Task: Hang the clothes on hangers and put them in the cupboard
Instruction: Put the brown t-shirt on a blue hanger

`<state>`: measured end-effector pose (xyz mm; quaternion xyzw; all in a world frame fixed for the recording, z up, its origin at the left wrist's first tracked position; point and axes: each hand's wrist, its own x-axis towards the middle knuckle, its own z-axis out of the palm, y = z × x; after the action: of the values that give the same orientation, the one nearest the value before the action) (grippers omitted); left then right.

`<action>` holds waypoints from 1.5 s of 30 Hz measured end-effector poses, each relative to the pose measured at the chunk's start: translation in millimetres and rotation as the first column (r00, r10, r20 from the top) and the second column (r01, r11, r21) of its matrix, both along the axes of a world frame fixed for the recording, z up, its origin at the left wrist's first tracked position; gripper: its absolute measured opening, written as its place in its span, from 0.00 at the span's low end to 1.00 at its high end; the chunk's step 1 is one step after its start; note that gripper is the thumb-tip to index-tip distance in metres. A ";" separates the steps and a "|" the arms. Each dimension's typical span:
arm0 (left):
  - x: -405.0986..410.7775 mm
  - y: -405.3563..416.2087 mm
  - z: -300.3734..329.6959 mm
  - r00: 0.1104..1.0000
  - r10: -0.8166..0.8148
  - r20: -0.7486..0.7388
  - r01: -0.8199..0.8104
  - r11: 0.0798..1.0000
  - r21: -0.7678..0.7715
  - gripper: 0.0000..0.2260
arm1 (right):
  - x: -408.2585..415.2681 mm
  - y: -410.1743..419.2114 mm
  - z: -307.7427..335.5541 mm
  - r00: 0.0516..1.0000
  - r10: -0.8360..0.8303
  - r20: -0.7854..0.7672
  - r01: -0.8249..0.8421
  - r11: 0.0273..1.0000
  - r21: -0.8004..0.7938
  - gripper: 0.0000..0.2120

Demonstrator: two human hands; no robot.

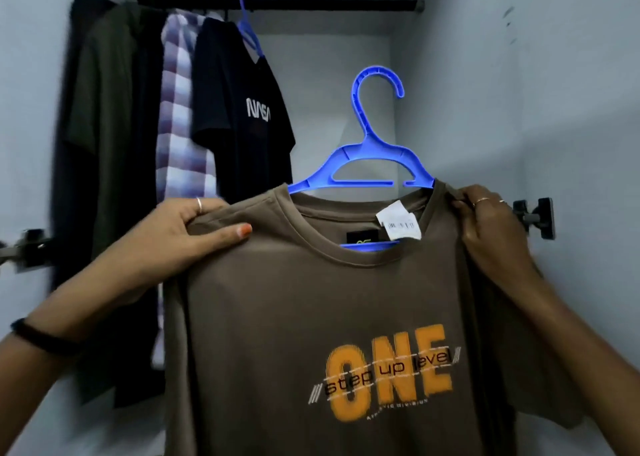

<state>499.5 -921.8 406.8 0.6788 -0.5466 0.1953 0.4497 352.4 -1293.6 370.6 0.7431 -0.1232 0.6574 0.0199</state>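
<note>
Brown tee on a blue hanger, both hands gripping its shoulders, below the cupboard rail.

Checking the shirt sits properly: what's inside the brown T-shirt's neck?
Inside the brown T-shirt sits a blue hanger: its hook and upper frame stick out, its bottom bar shows in the neck. Its arm ends are covered by fabric.

Both hands raised, left hand and right hand gripping, fingers curled.
</note>
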 end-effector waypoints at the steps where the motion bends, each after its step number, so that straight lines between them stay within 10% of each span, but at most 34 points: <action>1: 1.9 -11.2 7.9 0.997 0.034 0.072 -0.028 0.996 -0.084 0.07 | 9.8 -9.2 11.3 1.000 0.015 0.022 -0.015 1.000 -0.001 0.13; 10: 24.8 -67.4 124.3 0.651 0.498 0.573 -0.148 0.823 -0.548 0.09 | 104.2 -58.5 117.8 0.960 0.212 0.183 -0.226 0.972 0.057 0.08; 17: 67.9 -88.8 202.0 0.059 0.663 0.746 -0.289 0.727 -0.623 0.15 | 192.2 -72.4 174.0 0.955 0.219 0.200 -0.235 0.970 0.061 0.12; 31: 195.2 -99.5 271.9 0.128 0.806 0.578 -0.641 0.512 -0.572 0.24 | 356.3 -71.5 206.4 0.989 0.090 0.119 -0.080 0.993 -0.085 0.11; 45: 230.9 -157.9 349.3 -0.125 0.928 0.350 -0.673 0.180 -0.717 0.14 | 397.3 -110.6 214.1 0.991 0.059 0.117 -0.009 0.923 -0.385 0.06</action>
<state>730.4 -1079.6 756.1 0.6265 -0.0885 0.7732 0.0423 749.7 -1404.2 584.6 0.6840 0.0196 0.7146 0.1455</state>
